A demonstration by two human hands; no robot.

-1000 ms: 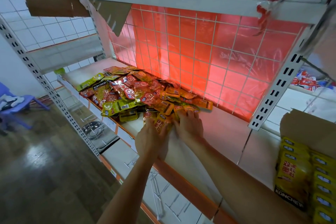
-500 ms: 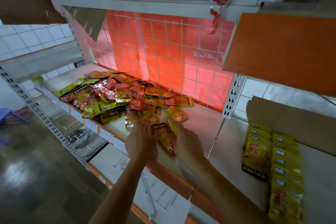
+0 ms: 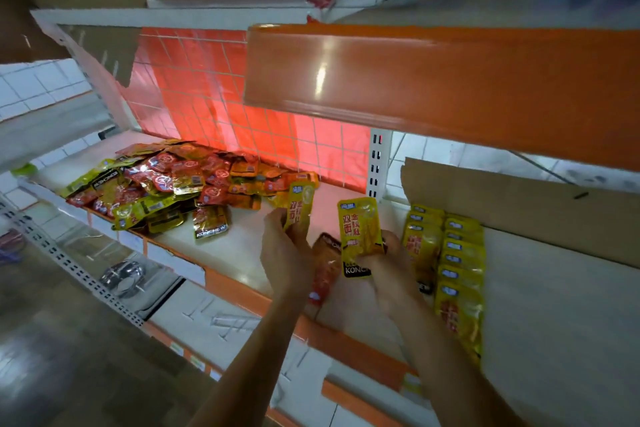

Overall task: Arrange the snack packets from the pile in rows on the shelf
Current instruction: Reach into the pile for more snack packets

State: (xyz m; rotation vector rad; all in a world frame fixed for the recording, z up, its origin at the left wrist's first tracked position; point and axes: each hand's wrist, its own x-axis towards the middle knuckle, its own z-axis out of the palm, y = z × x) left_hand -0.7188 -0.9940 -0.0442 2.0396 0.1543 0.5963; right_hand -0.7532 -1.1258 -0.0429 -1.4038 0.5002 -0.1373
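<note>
Raised off pile (image 3: 173, 184), left hand (image 3: 282, 253) grips yellow packet (image 3: 300, 203), right hand (image 3: 393, 265) second packet (image 3: 359, 236)

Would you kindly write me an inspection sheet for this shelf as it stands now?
Surface: white shelf, orange front edge.
Job's things: packet pile at left; two yellow rows at right.
Clutter: stray packet beside the pile.
Grippers: left hand holds a yellow packet; right hand holds a second yellow packet.
Cables: nothing seen.
Surroundings: red grid back panel, cardboard sheet behind the rows, metal bowl below.
</note>
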